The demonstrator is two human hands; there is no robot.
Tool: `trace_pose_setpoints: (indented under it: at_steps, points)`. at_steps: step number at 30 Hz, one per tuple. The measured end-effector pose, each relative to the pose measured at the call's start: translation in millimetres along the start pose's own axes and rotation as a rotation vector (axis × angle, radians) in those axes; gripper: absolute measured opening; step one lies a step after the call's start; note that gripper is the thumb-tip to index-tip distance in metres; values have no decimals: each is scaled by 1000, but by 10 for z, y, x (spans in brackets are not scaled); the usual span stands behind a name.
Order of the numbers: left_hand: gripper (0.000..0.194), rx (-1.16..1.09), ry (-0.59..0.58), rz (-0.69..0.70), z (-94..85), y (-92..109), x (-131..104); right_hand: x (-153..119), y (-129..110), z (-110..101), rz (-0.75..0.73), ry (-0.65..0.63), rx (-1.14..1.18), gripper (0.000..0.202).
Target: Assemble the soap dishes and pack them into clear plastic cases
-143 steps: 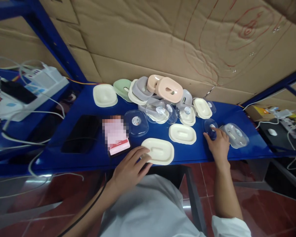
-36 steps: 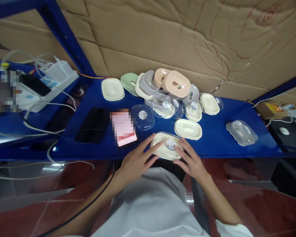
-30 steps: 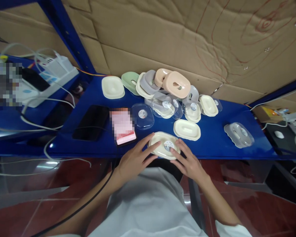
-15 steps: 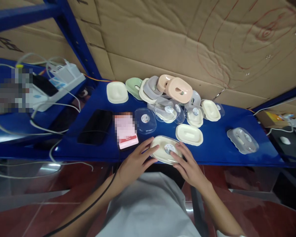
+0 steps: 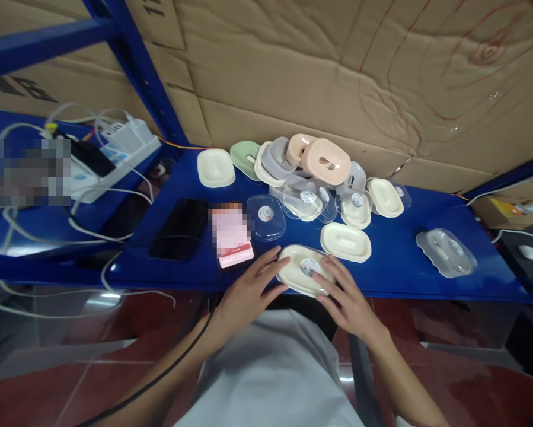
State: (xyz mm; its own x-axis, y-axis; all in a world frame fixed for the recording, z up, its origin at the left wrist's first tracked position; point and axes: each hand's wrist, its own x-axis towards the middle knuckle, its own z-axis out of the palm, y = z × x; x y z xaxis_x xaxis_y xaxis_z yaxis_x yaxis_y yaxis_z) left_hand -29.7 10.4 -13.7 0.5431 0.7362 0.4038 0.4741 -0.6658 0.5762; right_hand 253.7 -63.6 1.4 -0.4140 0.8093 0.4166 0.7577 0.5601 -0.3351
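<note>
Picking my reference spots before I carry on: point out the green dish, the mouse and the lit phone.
Green dish (image 5: 242, 155): head view, on its left part.
Mouse (image 5: 529, 252): head view, middle of its top.
Lit phone (image 5: 236, 258): head view, lower part of its screen.

A lit phone (image 5: 236, 255) lies just right of a dark flat device (image 5: 179, 228) on the blue table (image 5: 395, 261). Pale cables (image 5: 48, 316) trail at left; creased cardboard (image 5: 270, 71) stands behind; a white mouse (image 5: 529, 252) rests far right.
</note>
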Motion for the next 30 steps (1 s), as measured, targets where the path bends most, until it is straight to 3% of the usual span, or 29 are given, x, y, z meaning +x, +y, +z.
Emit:
trace_pose_setpoints:
  at_steps: [5, 10, 14, 19, 25, 30]
  points:
    - [55, 12, -17, 11, -10, 19, 19, -78, 13, 54, -50, 66, -31, 75]
    - [59, 20, 3, 26, 9, 46, 15, -106, 10, 94, 30, 244, 133, 66]
    - [57, 70, 108, 125, 16, 61, -3, -77, -6, 120, 68, 336, 165, 62]
    - [40, 132, 113, 268, 25, 104, 45, -152, 39, -6, 143, 472, 90, 61]
    - [21, 192, -57, 351, -10, 126, 122, -231, 60, -41, 93, 429, -6, 65]
    - [11, 190, 3, 331, 5, 84, 95, -224, 81, 27, 79, 367, -65, 68]
